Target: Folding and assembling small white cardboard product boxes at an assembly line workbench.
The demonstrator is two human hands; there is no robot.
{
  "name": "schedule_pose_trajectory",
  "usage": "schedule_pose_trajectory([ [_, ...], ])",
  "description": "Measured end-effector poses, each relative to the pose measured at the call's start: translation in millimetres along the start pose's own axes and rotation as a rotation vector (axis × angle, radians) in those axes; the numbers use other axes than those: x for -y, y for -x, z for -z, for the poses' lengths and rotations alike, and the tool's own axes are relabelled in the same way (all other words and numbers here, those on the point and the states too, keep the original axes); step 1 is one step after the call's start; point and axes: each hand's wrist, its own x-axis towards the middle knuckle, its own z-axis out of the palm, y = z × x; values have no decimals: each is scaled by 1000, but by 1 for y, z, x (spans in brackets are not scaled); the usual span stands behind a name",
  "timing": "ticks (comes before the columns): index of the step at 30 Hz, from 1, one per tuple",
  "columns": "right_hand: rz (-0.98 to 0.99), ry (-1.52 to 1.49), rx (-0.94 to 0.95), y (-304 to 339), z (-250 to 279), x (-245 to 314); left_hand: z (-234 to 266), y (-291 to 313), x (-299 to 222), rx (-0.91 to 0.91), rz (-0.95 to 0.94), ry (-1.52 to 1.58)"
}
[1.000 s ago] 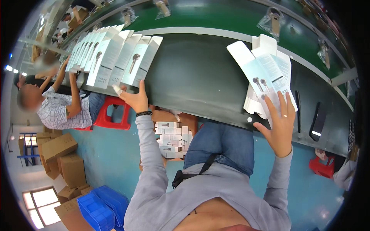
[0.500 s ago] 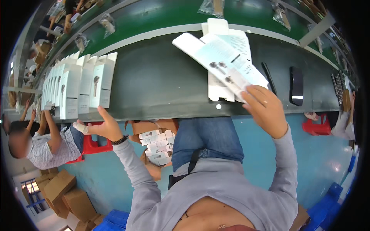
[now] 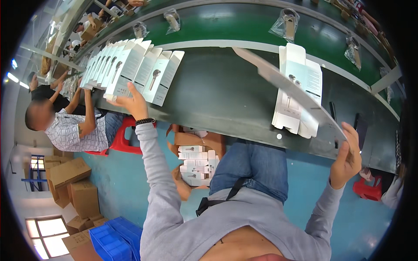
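Observation:
My right hand [image 3: 347, 157] pinches one end of a flat, unfolded white carton [image 3: 305, 101]. The carton is raised and tilted, seen nearly edge-on, and slants up to the far left. It partly covers a stack of flat cartons [image 3: 289, 116] lying on the dark table. On the left, a row of upright white boxes [image 3: 159, 82], printed with a dark handheld device, stands with top flaps up. My left hand [image 3: 135, 104] is at the near side of that row, fingers apart and holding nothing; whether its fingertips touch a box, I cannot tell.
A dark phone-like object [image 3: 360, 128] and a thin black pen-like stick [image 3: 333, 112] lie right of the stack. Bagged parts [image 3: 287, 25] rest on the green belt beyond. Under the table, an open brown box [image 3: 180, 137] holds white boxes. A co-worker [image 3: 76, 126] sits at left.
My right hand has lifted the flat carton off the stack and swung its end rightward, turning it edge-on. My left hand has come up to the upright boxes. The whole view has shifted.

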Motion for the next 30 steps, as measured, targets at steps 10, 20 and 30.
schedule_pose_trajectory([
  [10, -1002, -1052, 522, 21, -70, 30, 69, 88, -190, 1233, -921, 207],
  [20, -33, -269, 646, 12, -85, 23, 64, 90, -182, 1051, -807, 399],
  [30, -496, -801, 326, 94, -135, 48, 77, 146, -202, 1249, -315, 681],
])
